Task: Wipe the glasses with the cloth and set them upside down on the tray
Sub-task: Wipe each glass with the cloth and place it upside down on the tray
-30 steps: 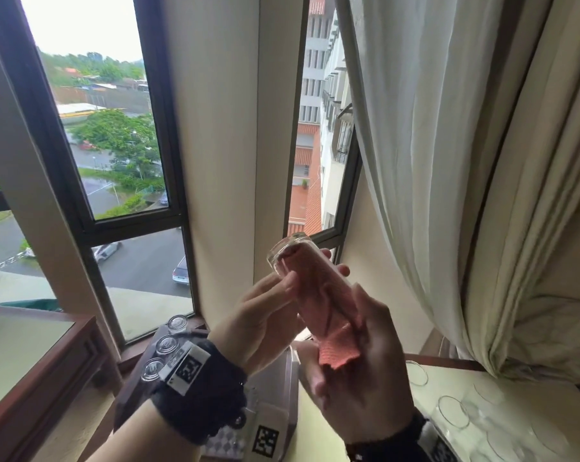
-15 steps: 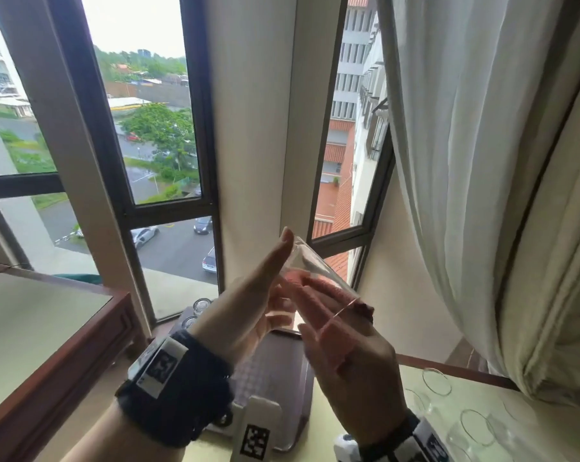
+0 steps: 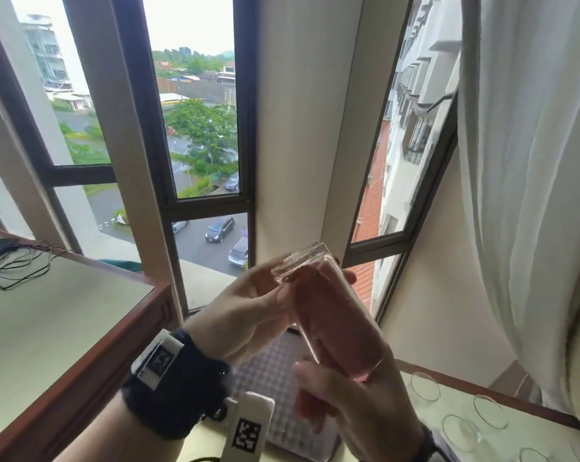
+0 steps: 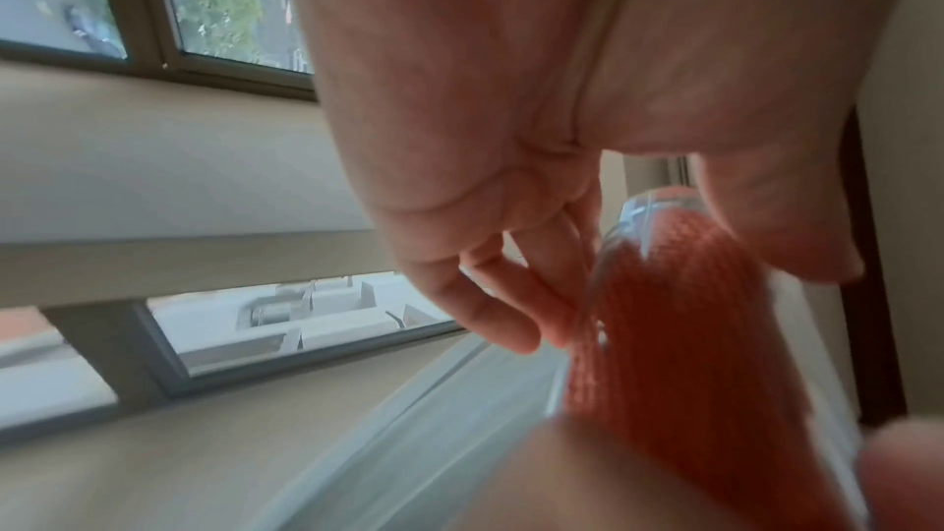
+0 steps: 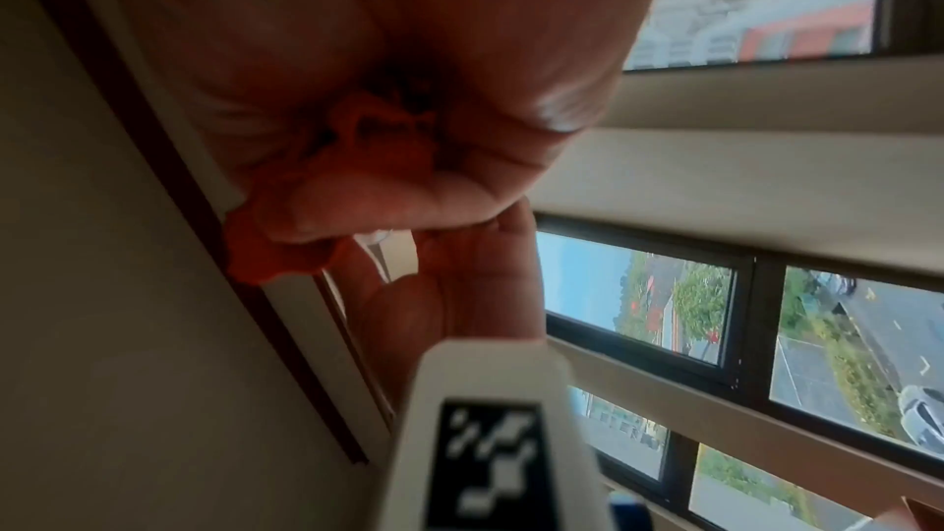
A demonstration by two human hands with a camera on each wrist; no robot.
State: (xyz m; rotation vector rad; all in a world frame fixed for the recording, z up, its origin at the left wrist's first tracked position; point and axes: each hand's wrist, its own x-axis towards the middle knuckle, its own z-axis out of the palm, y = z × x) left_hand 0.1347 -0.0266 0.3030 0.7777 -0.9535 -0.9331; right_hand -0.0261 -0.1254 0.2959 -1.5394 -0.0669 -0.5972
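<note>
One tall clear drinking glass (image 3: pixel 328 308) held up mid-air, tilted | my left hand (image 3: pixel 248 311) grips its base to steady it | right hand (image 3: pixel 352 405) pinches salmon-pink woven cloth (image 4: pixel 679 358) stuffed inside, reckon for wiping the inner wall | grey checkered tray (image 3: pixel 268 378) waits below on counter (image 3: pixel 455 401)

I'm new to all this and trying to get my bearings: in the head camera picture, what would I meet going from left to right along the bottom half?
Wooden table with cables → left hand → glass stuffed with the pink cloth → empty glasses on the right table → white curtain.
</note>
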